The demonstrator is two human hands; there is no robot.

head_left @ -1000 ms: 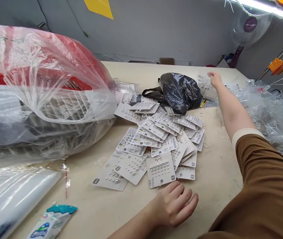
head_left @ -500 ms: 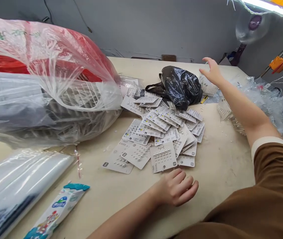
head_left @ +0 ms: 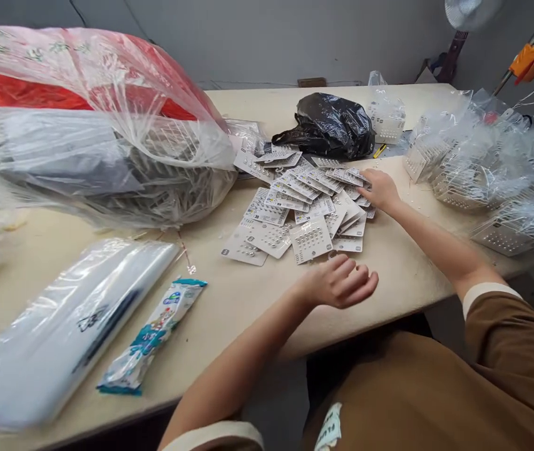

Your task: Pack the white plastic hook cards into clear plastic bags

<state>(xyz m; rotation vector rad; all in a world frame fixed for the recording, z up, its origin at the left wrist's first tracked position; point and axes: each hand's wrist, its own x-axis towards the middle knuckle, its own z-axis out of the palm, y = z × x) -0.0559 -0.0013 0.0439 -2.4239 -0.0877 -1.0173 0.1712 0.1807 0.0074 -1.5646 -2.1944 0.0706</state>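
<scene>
at our right hand [head_left: 382,190], the fingers touch the beaded cards [head_left: 311,239]; whether they grip, we cannot tell. our left hand [head_left: 340,280] curls loosely, visibly holding nothing. these cards lie loose on the table [head_left: 248,294]; clear bags [head_left: 464,166] rightward already hold others, so we seem partway.

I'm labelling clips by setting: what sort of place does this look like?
Probably a small workshop or packing room: cards of pearl-like studs lie spread on a broad worktable, with similar cards piled in clear plastic bags on the right and a bulging plastic sack on the left.
</scene>
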